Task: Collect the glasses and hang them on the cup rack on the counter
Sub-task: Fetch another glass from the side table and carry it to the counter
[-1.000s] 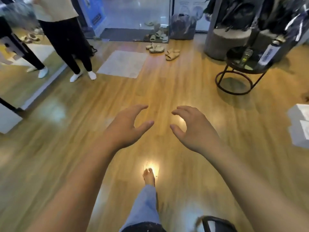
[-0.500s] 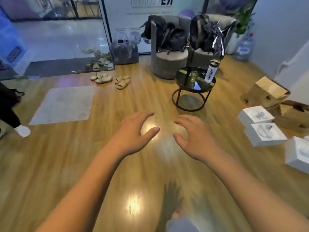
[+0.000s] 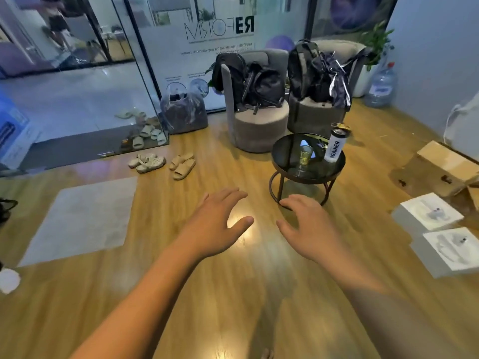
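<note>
A clear stemmed glass [image 3: 303, 159] with yellowish liquid stands on a small round black side table [image 3: 283, 151] ahead and to the right. My left hand [image 3: 216, 222] and my right hand [image 3: 309, 229] hover over the wooden floor in front of me, both empty with fingers spread. The right hand is nearest the table, just below its metal base. No cup rack or counter is in view.
A white shaker bottle [image 3: 335, 146] stands on the same table. Two grey chairs [image 3: 256, 125] with black backpacks sit behind it. Sandals [image 3: 181, 165] lie on the floor, a grey mat [image 3: 83, 216] at left, white boxes [image 3: 440, 229] and cardboard [image 3: 440, 172] at right.
The view has swung right and lifted, bringing the side table closer and more central. Both hands stay open and held out in front.
</note>
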Demonstrator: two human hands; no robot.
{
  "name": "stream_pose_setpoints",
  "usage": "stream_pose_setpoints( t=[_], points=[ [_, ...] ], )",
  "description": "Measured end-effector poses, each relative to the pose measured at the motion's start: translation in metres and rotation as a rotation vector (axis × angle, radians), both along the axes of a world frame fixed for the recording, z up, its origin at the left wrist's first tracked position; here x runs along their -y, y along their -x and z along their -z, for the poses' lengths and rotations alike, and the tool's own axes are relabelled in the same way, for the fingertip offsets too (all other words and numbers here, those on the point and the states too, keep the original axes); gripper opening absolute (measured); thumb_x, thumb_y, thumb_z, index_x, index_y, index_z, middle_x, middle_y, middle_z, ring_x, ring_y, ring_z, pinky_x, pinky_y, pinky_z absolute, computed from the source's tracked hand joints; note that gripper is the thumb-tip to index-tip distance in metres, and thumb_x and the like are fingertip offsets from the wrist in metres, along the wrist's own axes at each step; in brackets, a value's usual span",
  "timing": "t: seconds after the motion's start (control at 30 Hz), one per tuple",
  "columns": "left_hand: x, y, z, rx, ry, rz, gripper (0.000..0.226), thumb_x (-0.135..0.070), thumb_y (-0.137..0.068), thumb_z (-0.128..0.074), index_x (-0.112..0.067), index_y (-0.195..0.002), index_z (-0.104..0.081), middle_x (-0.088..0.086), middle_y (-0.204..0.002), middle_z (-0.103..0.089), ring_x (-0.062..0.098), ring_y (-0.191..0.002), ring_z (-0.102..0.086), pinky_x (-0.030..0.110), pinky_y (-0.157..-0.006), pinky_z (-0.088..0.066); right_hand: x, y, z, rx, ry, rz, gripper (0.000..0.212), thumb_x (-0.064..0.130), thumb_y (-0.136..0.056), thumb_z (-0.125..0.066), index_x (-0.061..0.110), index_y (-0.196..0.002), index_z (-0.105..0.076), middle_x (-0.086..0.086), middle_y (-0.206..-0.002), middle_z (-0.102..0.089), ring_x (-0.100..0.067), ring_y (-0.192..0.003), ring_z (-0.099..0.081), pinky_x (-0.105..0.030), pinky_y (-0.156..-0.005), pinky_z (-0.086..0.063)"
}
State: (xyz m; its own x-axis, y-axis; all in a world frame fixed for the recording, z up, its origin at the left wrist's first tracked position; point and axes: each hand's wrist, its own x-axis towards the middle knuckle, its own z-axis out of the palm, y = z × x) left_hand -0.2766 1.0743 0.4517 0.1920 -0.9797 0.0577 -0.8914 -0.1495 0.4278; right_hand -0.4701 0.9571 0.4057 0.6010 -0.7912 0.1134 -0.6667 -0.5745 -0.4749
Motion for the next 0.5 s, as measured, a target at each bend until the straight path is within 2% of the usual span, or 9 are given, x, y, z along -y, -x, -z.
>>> stream_pose_setpoints(
  t=[0.23,0.4,0.5],
  points=[
    [0.134,-0.057,0.026,-0.005,-0.035,0.066,0.057,-0.054,-0.094,-0.050,-0.031,-0.145,-0.041,-0.007,-0.155,-0.039,0.013,-0.144,-0.028,0.048,-0.119,-0.021,0.111,-0.053,0.029,-0.096,-0.037,0.082,0.051,0.043,-0.089,-0.061,0.027,-0.137,-0.054,0.004,-0.146,-0.049,-0.015,-0.136,-0.040,-0.036,-0.110,-0.037],
    [0.248,-0.107,0.053,-0.044,-0.025,0.164,0.051,-0.052,-0.093,-0.054,-0.031,-0.139,-0.047,-0.009,-0.151,-0.043,0.011,-0.140,-0.032,0.044,-0.119,-0.020,0.201,-0.100,0.044,-0.101,-0.052,0.192,0.055,0.037,-0.085,-0.065,0.027,-0.137,-0.049,0.005,-0.139,-0.051,-0.018,-0.128,-0.047,-0.037,-0.100,-0.046],
    [0.312,-0.140,0.060,-0.090,-0.058,0.235,0.053,-0.049,-0.093,-0.057,-0.028,-0.141,-0.046,-0.007,-0.152,-0.043,0.012,-0.140,-0.031,0.045,-0.119,-0.021,0.254,-0.127,0.047,-0.134,-0.093,0.275,0.063,0.037,-0.086,-0.065,0.031,-0.143,-0.039,0.007,-0.146,-0.044,-0.016,-0.132,-0.044,-0.033,-0.094,-0.048]
  ],
)
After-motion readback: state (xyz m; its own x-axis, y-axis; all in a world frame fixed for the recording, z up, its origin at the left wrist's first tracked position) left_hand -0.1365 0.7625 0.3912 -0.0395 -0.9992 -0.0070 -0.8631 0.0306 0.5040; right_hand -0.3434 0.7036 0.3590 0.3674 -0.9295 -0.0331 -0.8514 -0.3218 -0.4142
